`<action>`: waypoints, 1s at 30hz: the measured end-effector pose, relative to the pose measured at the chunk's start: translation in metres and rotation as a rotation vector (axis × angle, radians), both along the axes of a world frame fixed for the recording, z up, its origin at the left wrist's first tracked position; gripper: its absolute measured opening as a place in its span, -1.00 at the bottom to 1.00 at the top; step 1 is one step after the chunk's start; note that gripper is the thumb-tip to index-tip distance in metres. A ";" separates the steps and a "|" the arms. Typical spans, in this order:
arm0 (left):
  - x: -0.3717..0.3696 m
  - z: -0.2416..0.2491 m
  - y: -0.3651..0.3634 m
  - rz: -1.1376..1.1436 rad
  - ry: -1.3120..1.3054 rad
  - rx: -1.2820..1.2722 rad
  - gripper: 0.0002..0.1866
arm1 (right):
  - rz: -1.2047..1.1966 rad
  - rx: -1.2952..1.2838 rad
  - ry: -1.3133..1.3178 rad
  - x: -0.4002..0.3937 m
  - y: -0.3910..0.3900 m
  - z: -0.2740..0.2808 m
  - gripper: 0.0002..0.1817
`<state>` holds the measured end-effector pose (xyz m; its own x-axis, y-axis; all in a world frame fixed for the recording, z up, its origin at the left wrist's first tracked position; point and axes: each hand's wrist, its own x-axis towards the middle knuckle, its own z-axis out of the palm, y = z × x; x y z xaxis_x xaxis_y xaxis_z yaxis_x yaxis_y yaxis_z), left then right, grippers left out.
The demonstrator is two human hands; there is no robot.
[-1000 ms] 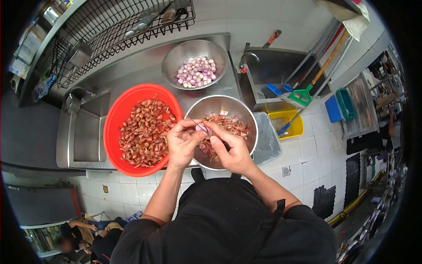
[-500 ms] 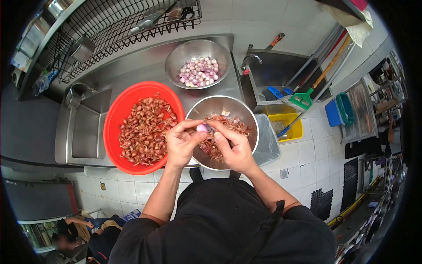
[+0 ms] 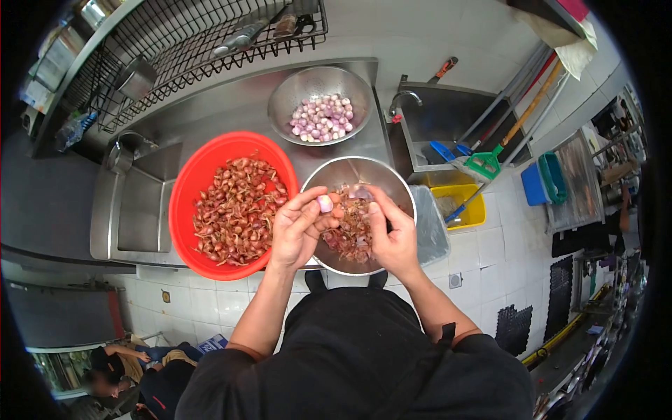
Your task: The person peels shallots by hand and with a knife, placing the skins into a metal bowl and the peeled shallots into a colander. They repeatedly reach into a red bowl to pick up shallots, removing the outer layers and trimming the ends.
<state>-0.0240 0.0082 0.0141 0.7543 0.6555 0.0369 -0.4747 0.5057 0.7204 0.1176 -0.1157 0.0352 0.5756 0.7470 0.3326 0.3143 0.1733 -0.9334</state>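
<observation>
My left hand (image 3: 297, 227) pinches a peeled shallot (image 3: 325, 204), pale purple with a whitish end, between thumb and fingertips. Beside it my right hand (image 3: 393, 234) is closed at the fingertips, with a thin purplish piece of shallot skin (image 3: 360, 193) at the index finger. Both hands are over a steel bowl (image 3: 411, 203) holding loose reddish-brown skins (image 3: 350, 238). To the left, a red basin (image 3: 183, 234) is filled with unpeeled shallots (image 3: 238, 210). Behind the bowl, a steel colander (image 3: 280, 98) contains many peeled shallots (image 3: 323, 117).
A steel sink (image 3: 143, 220) lies at the left and another sink (image 3: 448, 112) at the back right. A wire rack (image 3: 189, 56) hangs above the counter. Right of the bowl stand a clear-lined bin (image 3: 427, 231) and a yellow bucket (image 3: 476, 210). Another person (image 3: 150, 371) is at lower left.
My hands have moved apart. The shallot stays in my left hand while my right hand has shifted right, away from it, with the bit of skin.
</observation>
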 end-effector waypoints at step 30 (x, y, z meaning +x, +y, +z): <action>-0.165 -0.109 0.235 0.074 2.059 0.711 -0.62 | 0.116 -0.560 -0.052 0.029 -0.008 -0.063 -0.68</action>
<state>-0.1894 0.2431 -0.0953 0.0232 0.9230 -0.3841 0.9937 0.0208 0.1100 0.1464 -0.1241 -0.0282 0.4730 0.8745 -0.1069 0.3704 -0.3074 -0.8765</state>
